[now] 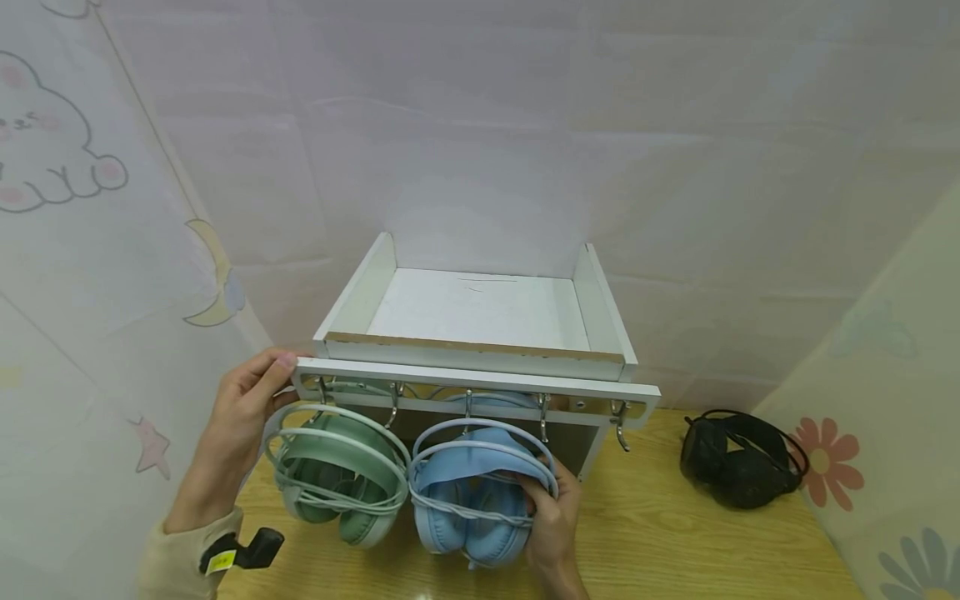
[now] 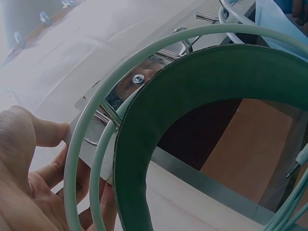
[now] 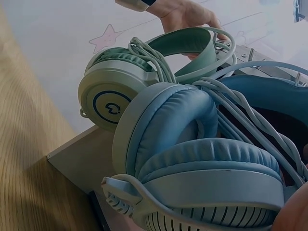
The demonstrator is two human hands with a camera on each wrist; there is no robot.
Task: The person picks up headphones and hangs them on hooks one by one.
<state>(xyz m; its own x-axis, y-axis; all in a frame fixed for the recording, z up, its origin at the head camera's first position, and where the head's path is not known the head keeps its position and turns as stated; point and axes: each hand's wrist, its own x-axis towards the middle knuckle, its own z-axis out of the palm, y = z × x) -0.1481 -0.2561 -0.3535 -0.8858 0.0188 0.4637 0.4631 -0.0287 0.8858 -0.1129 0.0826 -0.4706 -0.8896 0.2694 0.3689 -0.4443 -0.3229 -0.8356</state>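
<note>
My left hand (image 1: 238, 412) grips the left end of a white hook rail (image 1: 480, 376), thumb at the end and fingers curled below. Green headphones (image 1: 341, 437) hang by the headband from the rail's left hooks, in front of that hand. Beside them are light-blue headphones (image 1: 472, 461) below the middle hooks, a twisted cable across their ear cups. At their right side my right hand (image 1: 553, 521) holds them, fingers inside the band. In the right wrist view the blue ear cups (image 3: 211, 192) fill the front; whether the headband bears on a hook is hidden.
The rail runs along the front of a white open-topped wooden shelf unit (image 1: 480, 312) standing on the wood-grain table (image 1: 645, 525). A bare hook (image 1: 620, 429) is at the rail's right end. Black headphones (image 1: 738, 462) lie at the right, near the printed wall cloth (image 1: 892, 375).
</note>
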